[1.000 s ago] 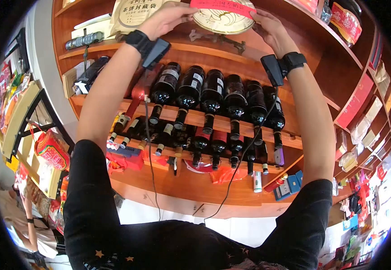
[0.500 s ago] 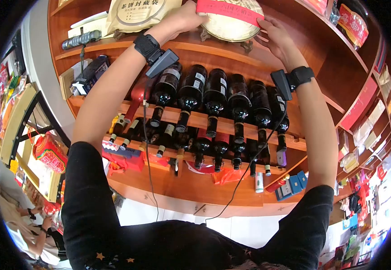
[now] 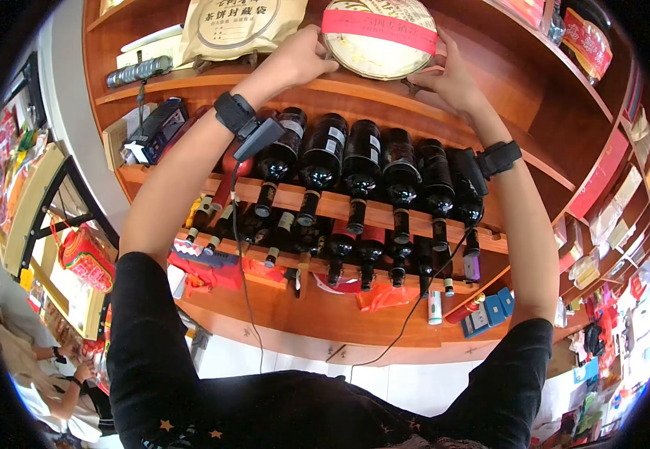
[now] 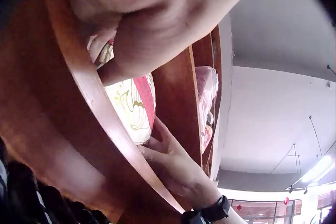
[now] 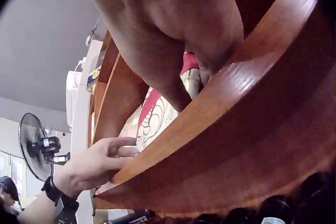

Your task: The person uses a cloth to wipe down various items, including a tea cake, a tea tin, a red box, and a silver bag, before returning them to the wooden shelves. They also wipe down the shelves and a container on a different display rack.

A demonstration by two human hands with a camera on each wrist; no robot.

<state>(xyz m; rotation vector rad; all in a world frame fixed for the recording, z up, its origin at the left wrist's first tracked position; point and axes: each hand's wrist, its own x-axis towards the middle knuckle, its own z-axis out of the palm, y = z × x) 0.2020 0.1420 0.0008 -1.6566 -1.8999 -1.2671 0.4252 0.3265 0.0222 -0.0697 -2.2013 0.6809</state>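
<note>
A round, flat tea cake [image 3: 376, 61] in a pale patterned wrapper with a red band stands tilted back on the shelf. One dark foot of its small stand [image 3: 413, 87] shows below its lower right edge. My left hand [image 3: 298, 58] holds the cake's left rim, with the thumb low and the fingers bent at the edge. Opposite it, my right hand [image 3: 453, 78] grips the lower right rim, its fingertips close to the stand's foot. Both wrist views show the cake's wrapper [image 4: 128, 109] between the two hands, just behind the shelf's front edge [image 5: 210, 98].
Left of the cake stands a beige tea bag [image 3: 242, 34] with printed characters. Below, dark wine bottles [image 3: 323, 153] lie in a wooden rack [image 3: 295, 196], in two rows. A thin black cable [image 3: 244, 277] hangs from the left wrist camera. Another person [image 3: 37, 367] is at the far left.
The tea cake, held above its stand a second ago, has come down onto it. Both hands have moved lower along its rim, and more of its face now shows.
</note>
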